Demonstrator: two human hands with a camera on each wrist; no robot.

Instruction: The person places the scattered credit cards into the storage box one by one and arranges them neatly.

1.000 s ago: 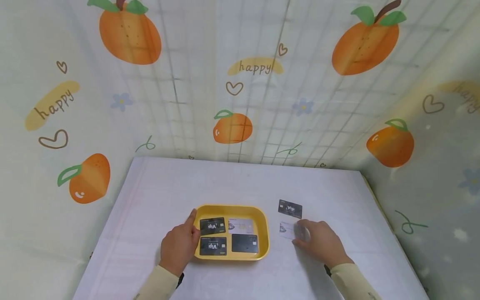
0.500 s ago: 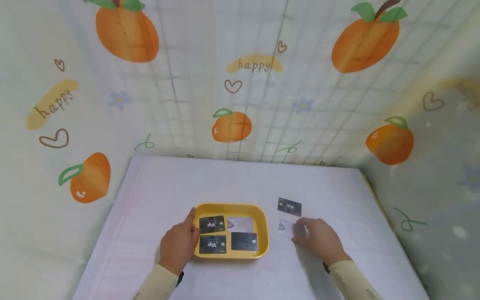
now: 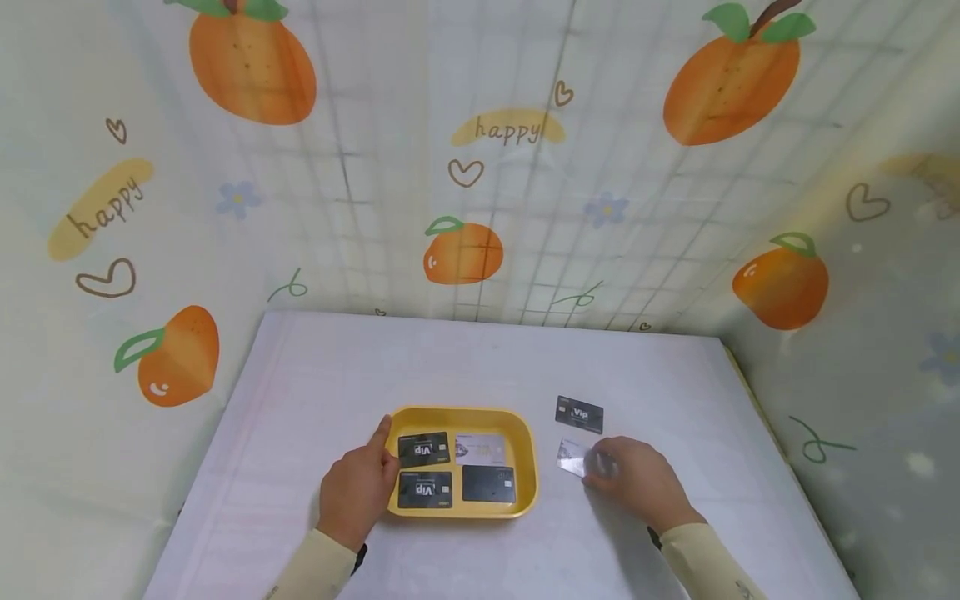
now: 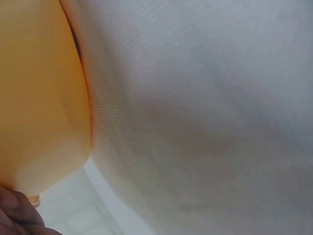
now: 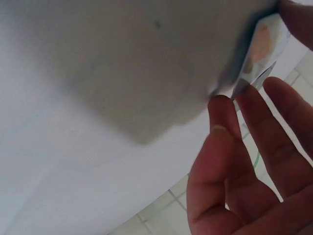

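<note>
My left hand (image 3: 354,492) grips the left side of a shallow yellow tray (image 3: 480,518), thumb over the rim and index finger along the far left corner. In the left wrist view the outer wall of the tray (image 4: 44,98) shows, with fingertips near its lower edge. Inside lie two black VIP cards at left, a silver card (image 3: 480,449) and a plain dark card (image 3: 488,484) at right. Right of the tray, my right hand (image 3: 637,479) pinches the right end of another silver card (image 3: 572,457). In the right wrist view the held card (image 5: 261,46) looks tilted, its edge off the table.
A black VIP card (image 3: 579,414) lies on the white table (image 3: 465,358) just beyond the held card. A curtain (image 3: 360,250) printed with oranges surrounds the table at the back and both sides.
The silver card under my right hand now catches the light and seems slightly tilted up. My left hand and the tray stay in place; the view has shifted slightly.
</note>
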